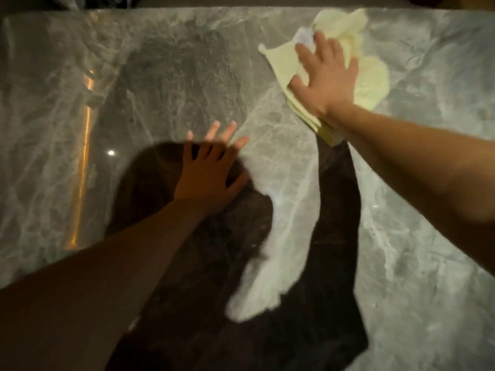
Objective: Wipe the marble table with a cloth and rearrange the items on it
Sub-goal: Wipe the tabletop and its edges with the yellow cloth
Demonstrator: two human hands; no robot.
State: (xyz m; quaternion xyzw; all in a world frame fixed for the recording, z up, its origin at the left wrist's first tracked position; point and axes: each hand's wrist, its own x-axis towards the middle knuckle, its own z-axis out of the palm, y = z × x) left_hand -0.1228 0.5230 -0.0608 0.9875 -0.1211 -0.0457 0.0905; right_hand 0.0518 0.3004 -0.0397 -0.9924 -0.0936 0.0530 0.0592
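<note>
The grey veined marble table (pixel 417 236) fills nearly the whole head view. A pale yellow cloth (pixel 372 81) lies bunched on it at the upper right, close to the far edge. My right hand (pixel 326 76) lies flat on the cloth with its fingers spread and straight, pressing it onto the marble. My left hand (pixel 211 172) rests palm down on the bare marble near the middle, fingers spread, holding nothing. The picture is blurred by motion.
The table's far edge (pixel 241 8) runs along the top of the view, dark beyond it. An orange light streak (pixel 83 162) reflects on the polished surface at the left. Dark shadows of my arms and head cover the lower middle.
</note>
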